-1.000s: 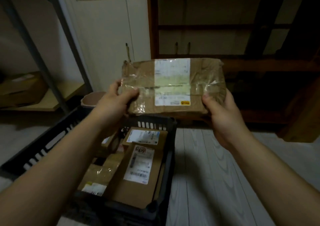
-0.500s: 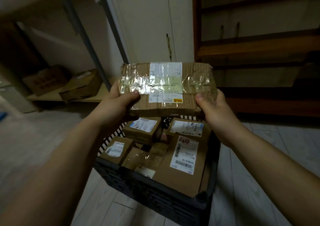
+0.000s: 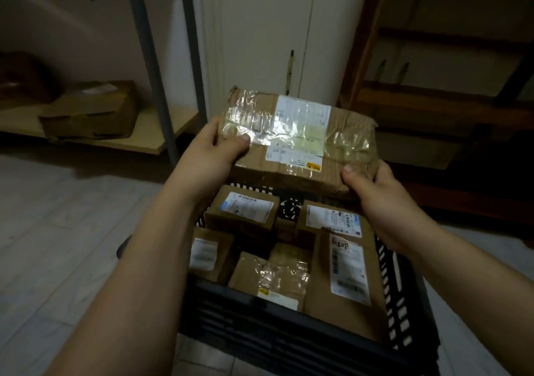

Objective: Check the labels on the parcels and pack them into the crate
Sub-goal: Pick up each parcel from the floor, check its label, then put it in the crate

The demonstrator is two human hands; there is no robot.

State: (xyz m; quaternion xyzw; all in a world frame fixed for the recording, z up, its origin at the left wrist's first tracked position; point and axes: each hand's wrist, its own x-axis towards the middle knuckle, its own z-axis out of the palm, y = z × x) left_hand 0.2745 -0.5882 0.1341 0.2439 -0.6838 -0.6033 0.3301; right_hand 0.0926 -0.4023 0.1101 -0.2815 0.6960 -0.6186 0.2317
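Two hands are holding the taped parcel (image 3: 297, 144) in the air, over the far end of the black crate (image 3: 289, 335). Your left hand (image 3: 211, 153) is clamping its left end, with the thumb lying on the shiny tape and the fingers hidden beneath. Your right hand (image 3: 375, 193) is cupping the near right corner, thumb on the top edge, fingers underneath and out of view.

Risks, as I am judging them:
- The crate is already carrying about six smaller parcels (image 3: 244, 209) at uneven heights, with a tall parcel (image 3: 322, 283) lying along the right wall. You are bringing in the widest box yet. Laid on those tops, it is likely going to be rocking or sliding toward the rim.
- Your left thumb is bearing on slick, crumpled tape. A slip there is going to be dropping that end onto the boxes below.
- The white label (image 3: 300, 127) is facing up, but its print is appearing upside down to you and blurred, so the check may be getting skipped.

Against half a second back:
- The parcel is now sitting skewed, with its right end lower and nearer you, where it was being held level and square.
- The grip is looking unchanged.
- The crate is filling more of the lower view.
- The shelf box (image 3: 92, 113) at left is showing larger.
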